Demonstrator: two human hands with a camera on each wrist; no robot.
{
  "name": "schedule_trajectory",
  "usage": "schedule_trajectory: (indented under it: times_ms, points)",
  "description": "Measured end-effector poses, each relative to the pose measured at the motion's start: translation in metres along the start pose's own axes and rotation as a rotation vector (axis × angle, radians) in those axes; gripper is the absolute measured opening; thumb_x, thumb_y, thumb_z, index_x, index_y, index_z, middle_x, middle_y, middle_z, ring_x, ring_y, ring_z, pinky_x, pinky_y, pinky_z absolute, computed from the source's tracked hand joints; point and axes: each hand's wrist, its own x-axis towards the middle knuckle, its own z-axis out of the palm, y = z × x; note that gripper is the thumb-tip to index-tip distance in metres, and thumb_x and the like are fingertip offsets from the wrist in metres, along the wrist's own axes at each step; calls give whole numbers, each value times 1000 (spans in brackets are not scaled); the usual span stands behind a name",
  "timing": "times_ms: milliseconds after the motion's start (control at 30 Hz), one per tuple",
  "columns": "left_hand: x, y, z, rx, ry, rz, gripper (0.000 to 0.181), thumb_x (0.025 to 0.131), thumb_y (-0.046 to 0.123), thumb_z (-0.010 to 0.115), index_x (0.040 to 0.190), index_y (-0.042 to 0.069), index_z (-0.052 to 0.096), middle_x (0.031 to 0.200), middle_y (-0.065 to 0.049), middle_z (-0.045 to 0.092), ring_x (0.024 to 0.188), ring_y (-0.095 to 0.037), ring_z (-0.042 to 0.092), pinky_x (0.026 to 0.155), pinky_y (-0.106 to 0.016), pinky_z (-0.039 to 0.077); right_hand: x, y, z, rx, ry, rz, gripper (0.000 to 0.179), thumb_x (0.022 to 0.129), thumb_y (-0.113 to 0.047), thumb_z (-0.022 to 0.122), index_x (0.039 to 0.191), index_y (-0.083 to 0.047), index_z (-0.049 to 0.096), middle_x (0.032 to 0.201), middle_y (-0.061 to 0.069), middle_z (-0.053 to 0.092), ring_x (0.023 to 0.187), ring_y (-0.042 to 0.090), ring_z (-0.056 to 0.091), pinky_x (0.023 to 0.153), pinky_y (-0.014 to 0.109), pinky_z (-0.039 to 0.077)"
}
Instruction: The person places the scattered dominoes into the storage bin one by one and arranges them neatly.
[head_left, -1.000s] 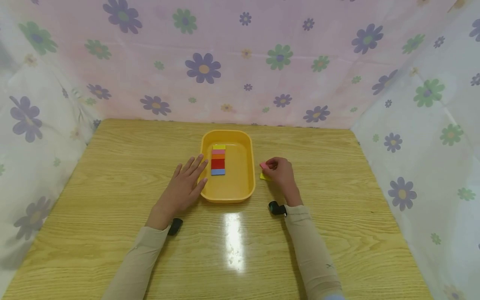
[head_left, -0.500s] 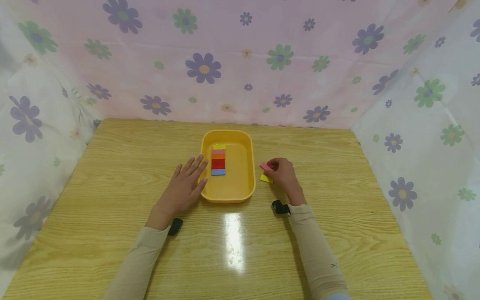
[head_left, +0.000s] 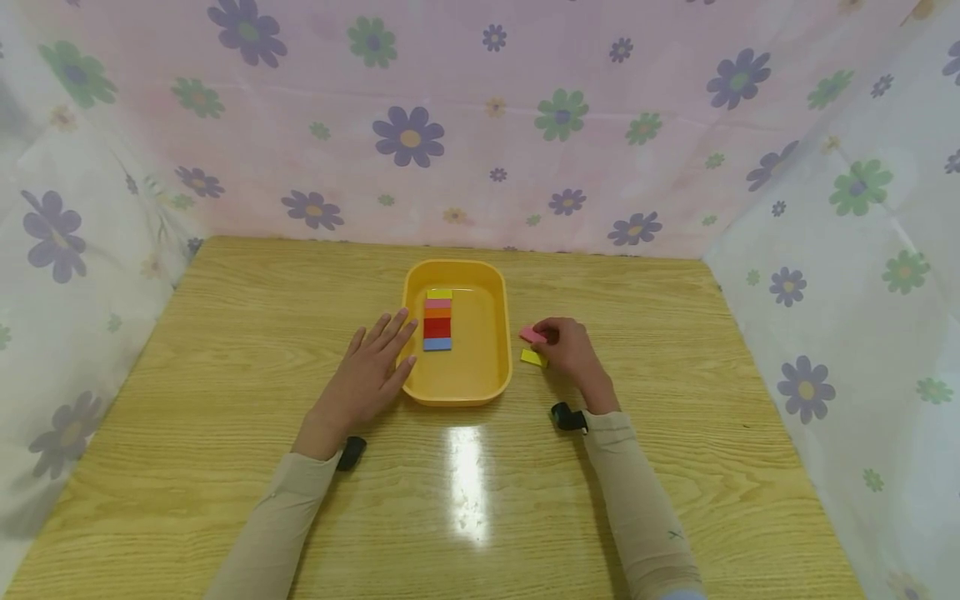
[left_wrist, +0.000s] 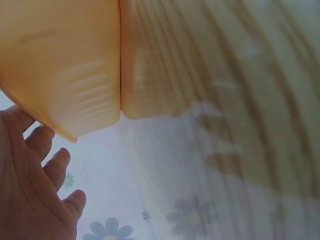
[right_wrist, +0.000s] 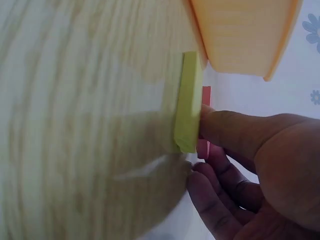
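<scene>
In the head view, a yellow tray (head_left: 491, 333) stands mid-table with a column of flat coloured blocks (head_left: 437, 327) along its left side: yellow, pink, orange, red and blue. My left hand (head_left: 367, 375) rests on the tray's left rim, fingers straight and spread; the left wrist view shows the fingers (left_wrist: 56, 167) at the rim. Right of the tray, my right hand (head_left: 570, 350) pinches a pink block (head_left: 529, 334) at table level. Just nearer lies a yellow block (head_left: 533, 357), which in the right wrist view (right_wrist: 189, 102) partly hides the pink one behind the thumb.
The wooden table (head_left: 225, 350) carries the tray and blocks. A flowered curtain (head_left: 465, 125) hangs behind the table and along both sides. Dark wrist cameras sit by both cuffs, the right one (head_left: 567, 417) close above the tabletop.
My right wrist has shifted slightly to the right, with the fingers staying at the pink block. More of the yellow block shows now. The left hand and tray have stayed put.
</scene>
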Motion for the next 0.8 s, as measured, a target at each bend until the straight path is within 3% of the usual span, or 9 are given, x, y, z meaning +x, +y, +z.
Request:
schedule_trajectory:
  times_ms: [200,467,667,800]
  points:
    - [0,0,0,-11,3,2,60,109,37,44,162,14,28,171,-5,16,157,-34,14,123,-63,8,-4,4,-6,31,30,-1,33,95,-6,71,126,4,68,121,22,69,105,34,67,93,46,57]
    - [0,0,1,-22,5,4,60,109,35,45,162,12,30,171,-6,17,157,-35,15,123,-64,9,-8,10,-3,126,99,-24,33,89,-3,78,120,5,70,115,23,70,101,36,70,88,46,59]
    - [0,1,1,-24,7,2,59,109,34,45,162,11,30,171,-8,18,157,-35,14,122,-66,9,-10,16,2,241,166,-31,32,84,1,80,115,6,72,108,23,72,94,36,72,85,44,61]
    - [1,1,1,-22,7,2,59,109,35,44,161,11,30,171,-8,18,157,-35,14,122,-66,9,-13,19,3,338,201,-42,28,83,3,79,111,7,73,103,23,73,90,34,72,81,36,61]
